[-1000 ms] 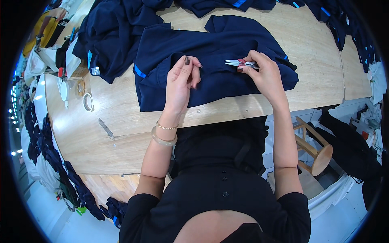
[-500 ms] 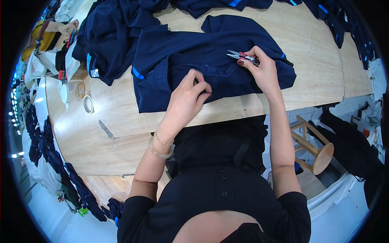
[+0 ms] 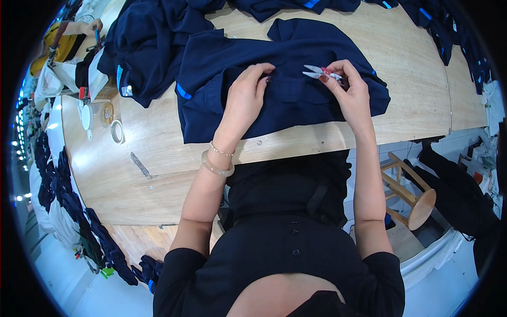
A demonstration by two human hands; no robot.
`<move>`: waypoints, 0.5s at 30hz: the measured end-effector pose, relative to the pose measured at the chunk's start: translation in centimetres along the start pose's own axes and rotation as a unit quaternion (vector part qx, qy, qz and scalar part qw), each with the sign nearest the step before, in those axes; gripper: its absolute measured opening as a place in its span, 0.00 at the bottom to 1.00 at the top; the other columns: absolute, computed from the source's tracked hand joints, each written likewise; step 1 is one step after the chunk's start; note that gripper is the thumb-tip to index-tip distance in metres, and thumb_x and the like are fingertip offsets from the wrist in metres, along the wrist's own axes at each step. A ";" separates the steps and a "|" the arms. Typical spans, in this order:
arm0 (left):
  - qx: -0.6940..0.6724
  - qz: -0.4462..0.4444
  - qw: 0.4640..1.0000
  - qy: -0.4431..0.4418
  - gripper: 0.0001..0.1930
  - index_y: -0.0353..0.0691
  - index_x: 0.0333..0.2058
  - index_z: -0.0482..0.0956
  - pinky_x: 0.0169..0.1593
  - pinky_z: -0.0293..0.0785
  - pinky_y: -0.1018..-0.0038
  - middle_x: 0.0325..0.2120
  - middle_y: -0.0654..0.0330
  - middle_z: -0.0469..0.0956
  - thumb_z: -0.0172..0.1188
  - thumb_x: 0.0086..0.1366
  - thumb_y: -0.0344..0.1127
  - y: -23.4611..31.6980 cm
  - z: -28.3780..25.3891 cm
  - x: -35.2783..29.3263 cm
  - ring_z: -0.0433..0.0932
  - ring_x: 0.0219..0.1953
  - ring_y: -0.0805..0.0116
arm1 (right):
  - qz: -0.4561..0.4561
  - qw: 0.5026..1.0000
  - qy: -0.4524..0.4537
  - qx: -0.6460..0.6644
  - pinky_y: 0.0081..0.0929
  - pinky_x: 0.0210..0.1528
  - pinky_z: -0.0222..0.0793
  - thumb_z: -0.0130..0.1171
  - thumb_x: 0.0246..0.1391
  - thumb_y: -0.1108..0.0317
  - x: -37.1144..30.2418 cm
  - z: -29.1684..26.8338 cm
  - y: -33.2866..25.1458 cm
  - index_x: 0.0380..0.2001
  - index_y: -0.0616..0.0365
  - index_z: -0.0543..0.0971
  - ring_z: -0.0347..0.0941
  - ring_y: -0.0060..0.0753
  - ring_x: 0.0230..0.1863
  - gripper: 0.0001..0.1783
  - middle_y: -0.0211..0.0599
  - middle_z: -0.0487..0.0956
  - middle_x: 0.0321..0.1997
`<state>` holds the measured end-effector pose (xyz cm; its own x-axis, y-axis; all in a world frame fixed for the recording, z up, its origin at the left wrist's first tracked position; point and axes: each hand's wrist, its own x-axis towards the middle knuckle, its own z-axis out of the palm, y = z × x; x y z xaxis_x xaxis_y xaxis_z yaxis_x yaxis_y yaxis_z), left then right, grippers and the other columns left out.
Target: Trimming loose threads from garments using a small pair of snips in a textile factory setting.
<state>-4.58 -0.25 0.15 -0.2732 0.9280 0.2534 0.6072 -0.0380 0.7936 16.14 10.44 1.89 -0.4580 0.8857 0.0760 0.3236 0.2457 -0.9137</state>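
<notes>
A navy garment with small bright-blue strips lies folded across the wooden table in front of me. My left hand rests over its left middle part, thumb and forefinger drawn together close to the cloth. Whatever sits between those fingertips, if anything, is too small to make out. In my right hand, above the garment's right half, are thread snips with red on them. Their blades are spread and point left toward my other hand. A gathered band of the garment shows beside my left wrist.
More navy garments are heaped at the far left and along the far edge. A tape roll and a clear round container sit on the table's left. A wooden stool stands below right. Another person's hand shows far left.
My left hand has moved up and away from me over the garment, its curled fingers now at the cloth. The snips have shifted slightly right and turned, still in my right hand.
</notes>
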 end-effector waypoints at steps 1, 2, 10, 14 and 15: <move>-0.004 -0.032 0.999 -0.025 0.11 0.35 0.45 0.80 0.38 0.72 0.77 0.36 0.58 0.80 0.60 0.64 0.24 -0.7 0.0 -0.2 0.75 0.30 0.68 | 0.000 1.000 -0.001 0.001 0.24 0.39 0.65 0.69 0.53 0.64 -0.3 0.0 -0.3 0.34 0.58 0.77 0.69 0.27 0.35 0.12 0.30 0.76 0.31; -0.005 -0.033 0.999 -0.027 0.11 0.35 0.45 0.80 0.38 0.72 0.77 0.36 0.58 0.80 0.60 0.64 0.24 -0.6 0.0 -0.1 0.75 0.30 0.68 | -0.024 0.998 -0.011 -0.059 0.25 0.39 0.65 0.69 0.52 0.64 -0.7 0.0 -0.9 0.34 0.58 0.77 0.68 0.29 0.36 0.12 0.30 0.76 0.31; 0.002 -0.101 0.993 -0.064 0.10 0.34 0.39 0.84 0.33 0.66 0.76 0.26 0.61 0.77 0.68 0.59 0.32 -0.4 0.0 0.4 0.67 0.26 0.73 | -0.104 0.975 -0.044 -0.189 0.31 0.43 0.65 0.69 0.48 0.66 -1.3 1.7 -1.2 0.33 0.56 0.76 0.66 0.35 0.36 0.12 0.30 0.76 0.32; -0.017 -0.127 0.990 -0.058 0.10 0.34 0.38 0.85 0.33 0.66 0.76 0.25 0.60 0.77 0.68 0.60 0.33 -0.7 0.1 0.4 0.67 0.27 0.73 | -0.122 0.970 -0.051 -0.206 0.31 0.46 0.64 0.70 0.48 0.66 -1.2 2.0 -1.1 0.32 0.56 0.76 0.66 0.35 0.37 0.12 0.29 0.76 0.31; -0.022 -0.122 0.991 -0.056 0.10 0.34 0.38 0.85 0.33 0.66 0.75 0.25 0.60 0.78 0.67 0.61 0.34 -0.8 0.2 0.5 0.68 0.27 0.72 | -0.123 0.970 -0.050 -0.205 0.32 0.46 0.63 0.70 0.48 0.65 -1.2 2.0 -1.0 0.32 0.55 0.76 0.66 0.35 0.37 0.12 0.29 0.76 0.31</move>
<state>-5.08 0.27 -0.50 -0.3227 0.9465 -0.0099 0.4989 0.1790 0.8480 14.68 8.32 1.91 -0.6347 0.7427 0.2136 0.4873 0.5992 -0.6353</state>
